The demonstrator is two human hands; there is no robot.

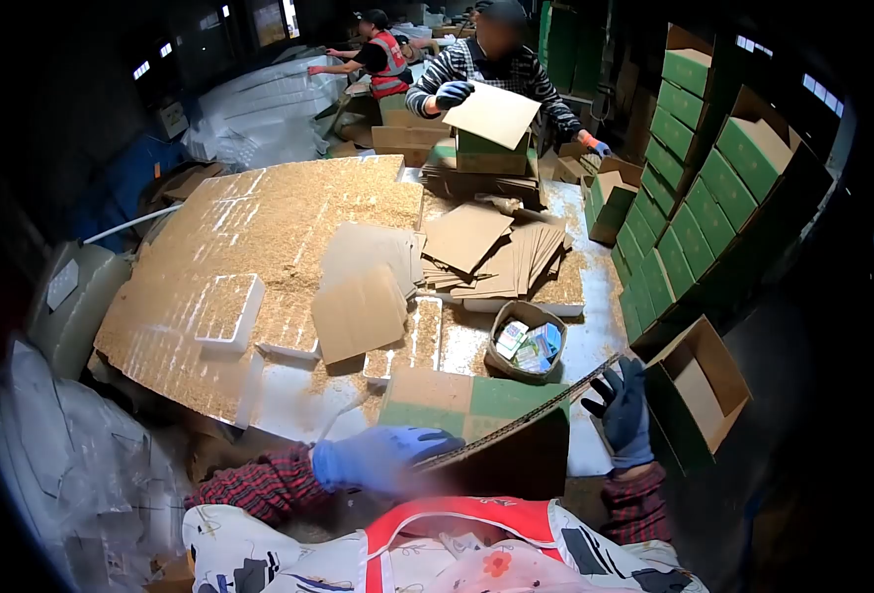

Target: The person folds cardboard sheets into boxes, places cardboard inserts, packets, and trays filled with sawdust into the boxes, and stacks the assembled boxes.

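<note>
A brown cardboard sheet (pixel 516 425) stands on edge in front of me, its corrugated rim running diagonally up to the right. At its lower left end lies my left hand (pixel 373 459), in a blue glove, fingers along the rim and slightly blurred; its thumb is hidden. My right hand (pixel 624 415), in a dark-palmed glove, grips the upper right end, thumb and fingers on either side. Just beyond the sheet sits a green and brown cardboard box (pixel 432 397), partly covered by it. A small open carton (pixel 501 364) with colourful packets stands behind.
Loose cardboard pieces (pixel 363 311) and white-edged blocks (pixel 229 308) lie on the table. An open green box (pixel 699 395) stands right, below tall stacks of green boxes (pixel 694 232). Across the table a person (pixel 491 69) holds a cardboard sheet; another person (pixel 382 59) works behind. Plastic wrap (pixel 71 465) lies left.
</note>
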